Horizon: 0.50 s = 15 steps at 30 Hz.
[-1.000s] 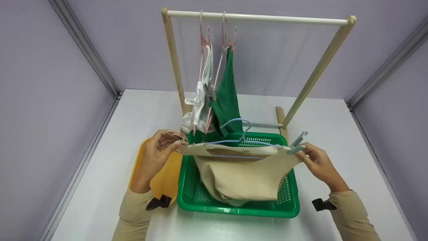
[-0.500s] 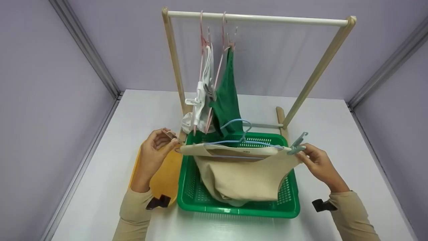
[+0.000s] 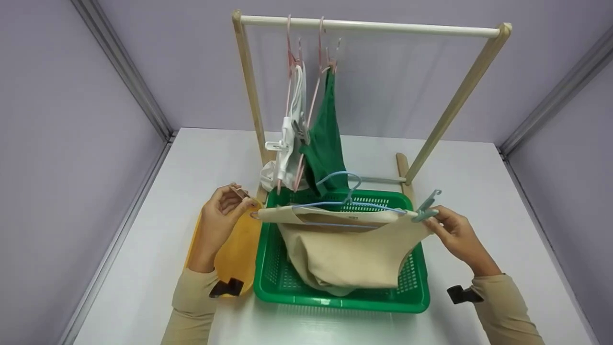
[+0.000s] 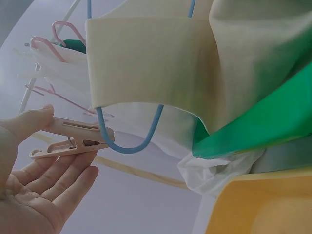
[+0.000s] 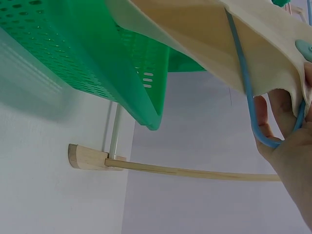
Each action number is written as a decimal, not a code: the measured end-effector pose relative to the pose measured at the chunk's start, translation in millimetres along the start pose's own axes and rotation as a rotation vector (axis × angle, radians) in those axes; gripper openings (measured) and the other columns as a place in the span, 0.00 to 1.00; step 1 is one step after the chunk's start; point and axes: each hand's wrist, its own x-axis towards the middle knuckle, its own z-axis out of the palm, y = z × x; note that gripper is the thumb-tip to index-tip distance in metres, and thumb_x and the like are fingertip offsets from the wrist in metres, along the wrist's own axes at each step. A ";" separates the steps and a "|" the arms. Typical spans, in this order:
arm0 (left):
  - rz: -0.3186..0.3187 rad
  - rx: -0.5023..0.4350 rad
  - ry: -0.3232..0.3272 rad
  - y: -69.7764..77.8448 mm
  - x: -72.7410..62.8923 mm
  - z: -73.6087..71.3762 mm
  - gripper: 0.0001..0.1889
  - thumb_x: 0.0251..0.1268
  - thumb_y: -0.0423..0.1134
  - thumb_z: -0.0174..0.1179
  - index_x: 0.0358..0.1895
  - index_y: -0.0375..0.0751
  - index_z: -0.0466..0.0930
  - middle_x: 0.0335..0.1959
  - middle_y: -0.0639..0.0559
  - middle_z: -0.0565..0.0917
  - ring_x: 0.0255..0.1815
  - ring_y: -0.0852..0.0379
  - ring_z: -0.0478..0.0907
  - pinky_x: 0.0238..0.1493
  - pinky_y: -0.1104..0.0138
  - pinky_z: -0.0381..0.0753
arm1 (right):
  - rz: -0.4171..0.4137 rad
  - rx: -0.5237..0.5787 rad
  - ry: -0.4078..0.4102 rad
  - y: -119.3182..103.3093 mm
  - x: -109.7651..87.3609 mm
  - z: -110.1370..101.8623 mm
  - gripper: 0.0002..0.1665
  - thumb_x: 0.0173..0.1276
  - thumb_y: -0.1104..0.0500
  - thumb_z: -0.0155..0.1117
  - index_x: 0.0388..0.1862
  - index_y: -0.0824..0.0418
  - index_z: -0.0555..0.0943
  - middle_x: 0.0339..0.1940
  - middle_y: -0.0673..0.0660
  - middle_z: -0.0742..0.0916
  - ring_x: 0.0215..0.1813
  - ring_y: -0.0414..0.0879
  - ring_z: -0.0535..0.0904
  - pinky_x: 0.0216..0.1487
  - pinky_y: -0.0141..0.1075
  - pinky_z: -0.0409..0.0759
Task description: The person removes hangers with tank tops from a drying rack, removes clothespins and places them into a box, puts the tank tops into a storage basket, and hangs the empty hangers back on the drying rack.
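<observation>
Shifted outward: pale-pink plastic clothespin (image 4: 77,130), left hand (image 3: 218,223) pinching. Right hand (image 3: 456,234) grips slim blue hanger (image 5: 245,78); tilting could slip beige cloth garment (image 3: 354,258) off unpegged left end.

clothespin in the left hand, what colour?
The clothespin is pale pinkish beige, best seen in the left wrist view.

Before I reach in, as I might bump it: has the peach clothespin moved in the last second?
Yes: in the head view, the peach clothespin has shifted slightly left, away from the green basket, which stays put.
</observation>
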 end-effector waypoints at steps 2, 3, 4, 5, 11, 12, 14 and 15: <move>-0.017 0.007 -0.002 -2.5 1.6 -0.1 0.19 0.63 0.32 0.63 0.55 0.31 0.73 0.50 0.37 0.81 0.46 0.74 0.79 0.54 0.80 0.79 | 0.001 -0.008 0.001 -0.4 0.0 -0.2 0.06 0.67 0.75 0.55 0.41 0.74 0.78 0.36 0.32 0.84 0.37 0.27 0.81 0.40 0.19 0.81; -0.025 0.012 -0.003 -3.9 2.4 -0.2 0.19 0.63 0.33 0.63 0.55 0.32 0.73 0.51 0.38 0.81 0.46 0.74 0.79 0.55 0.79 0.79 | 0.002 -0.010 0.003 -0.5 0.0 -0.2 0.06 0.67 0.74 0.55 0.41 0.74 0.78 0.36 0.32 0.84 0.38 0.26 0.81 0.39 0.19 0.81; -0.030 0.020 -0.006 -5.4 3.2 -0.3 0.19 0.63 0.33 0.63 0.55 0.32 0.73 0.51 0.39 0.81 0.46 0.74 0.79 0.56 0.78 0.79 | 0.002 -0.011 0.004 -0.5 0.0 -0.2 0.06 0.67 0.74 0.55 0.41 0.74 0.78 0.36 0.32 0.84 0.38 0.26 0.81 0.39 0.19 0.81; -0.035 0.024 -0.009 -6.8 3.9 -0.4 0.19 0.63 0.34 0.63 0.55 0.33 0.73 0.51 0.39 0.81 0.46 0.75 0.79 0.57 0.76 0.80 | 0.002 -0.012 0.005 -0.8 -0.1 -0.2 0.06 0.67 0.75 0.55 0.41 0.74 0.78 0.36 0.32 0.84 0.38 0.26 0.81 0.39 0.19 0.81; -0.067 0.058 -0.008 -18.3 7.6 -1.1 0.19 0.63 0.36 0.63 0.55 0.34 0.73 0.51 0.40 0.81 0.46 0.72 0.80 0.57 0.73 0.81 | -0.016 -0.001 0.011 -0.9 -1.3 0.2 0.06 0.66 0.76 0.55 0.39 0.74 0.78 0.36 0.33 0.84 0.36 0.27 0.80 0.38 0.20 0.81; -0.076 0.067 -0.004 -20.8 8.1 -1.1 0.19 0.63 0.36 0.63 0.55 0.34 0.73 0.51 0.40 0.81 0.47 0.69 0.81 0.57 0.73 0.81 | -0.020 0.001 0.010 -0.9 -1.3 0.1 0.06 0.66 0.76 0.55 0.39 0.74 0.78 0.36 0.34 0.84 0.37 0.27 0.80 0.38 0.20 0.81; -0.096 0.093 -0.003 -26.1 9.0 -0.9 0.20 0.62 0.38 0.64 0.55 0.34 0.74 0.50 0.39 0.82 0.49 0.61 0.82 0.56 0.70 0.82 | -0.020 0.008 0.007 -1.1 -1.1 -0.3 0.06 0.67 0.76 0.54 0.40 0.74 0.78 0.36 0.34 0.84 0.37 0.27 0.80 0.38 0.19 0.81; -0.108 0.113 -0.009 -27.9 9.0 -0.7 0.20 0.63 0.39 0.64 0.55 0.33 0.74 0.50 0.39 0.82 0.50 0.57 0.83 0.56 0.68 0.82 | -0.017 0.014 0.004 -1.3 -1.0 -0.7 0.06 0.67 0.76 0.54 0.40 0.74 0.78 0.36 0.33 0.84 0.37 0.27 0.80 0.39 0.19 0.81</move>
